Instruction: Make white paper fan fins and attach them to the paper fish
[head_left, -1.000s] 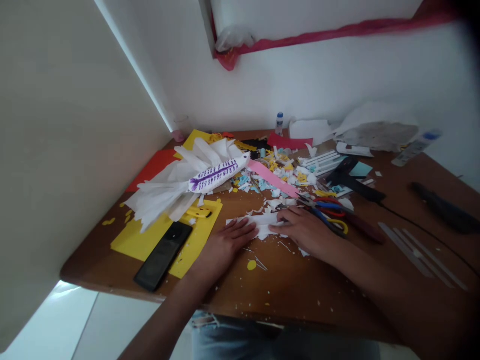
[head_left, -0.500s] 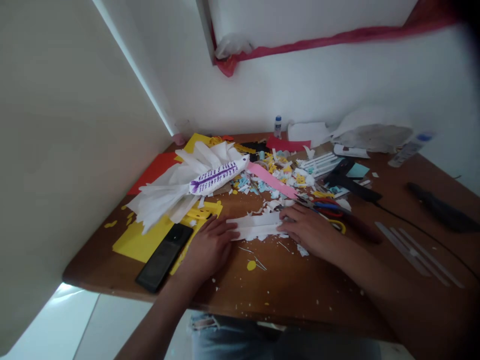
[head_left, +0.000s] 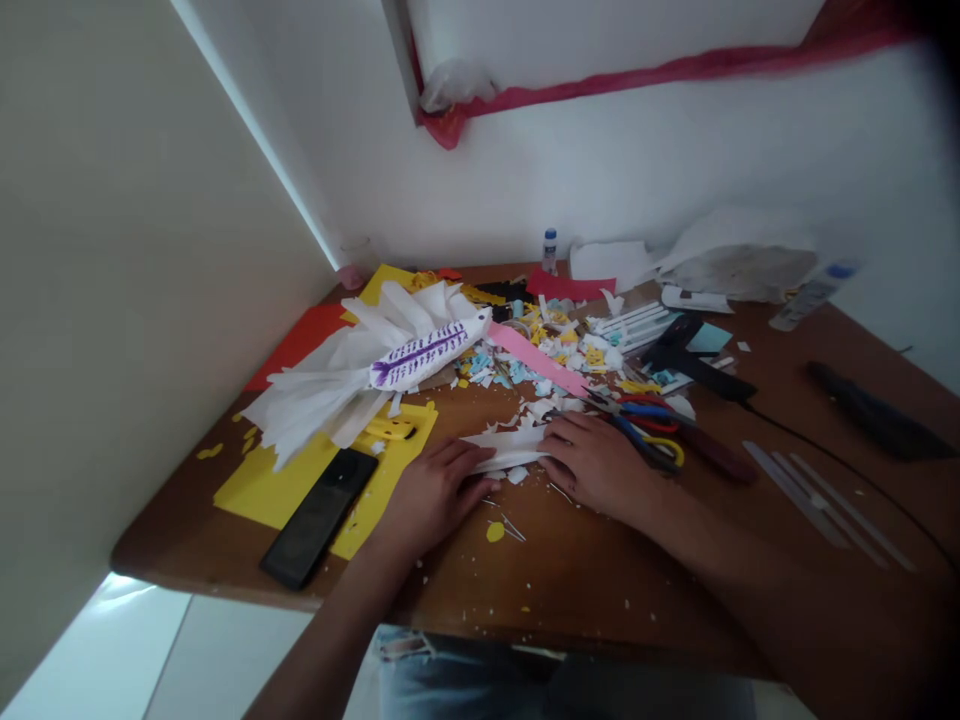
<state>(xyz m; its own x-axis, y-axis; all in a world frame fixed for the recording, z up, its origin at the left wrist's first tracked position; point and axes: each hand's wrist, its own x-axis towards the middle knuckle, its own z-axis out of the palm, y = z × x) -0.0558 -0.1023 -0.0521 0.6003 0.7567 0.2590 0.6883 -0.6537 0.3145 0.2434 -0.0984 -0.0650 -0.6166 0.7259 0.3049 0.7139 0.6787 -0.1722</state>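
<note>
Wooden desk seen from above, littered w/ craft scraps. Both hands lie palm-down on a white paper strip at desk centre. Left hand, at the strip's 8 o'clock end, has fingers flat and slightly spread, tips pressing its edge. Right hand, at the 3 o'clock end, has fingers close together, tips on the paper; whether it pinches is unclear. Held this way, prob. to keep the thin, jagged-edged strip flat and steady.

At 10 o'clock from the hands: a white paper fish-like figure w/ purple pen marks and fanned, folded fins, lying partly on a yellow sheet. A black phone, smooth and glossy, rests on that sheet's 5 o'clock edge. Just beside the right hand at 2 o'clock: scissors w/ red, blue and yellow handles. Confetti-like offcuts sit at 12 o'clock.
</note>
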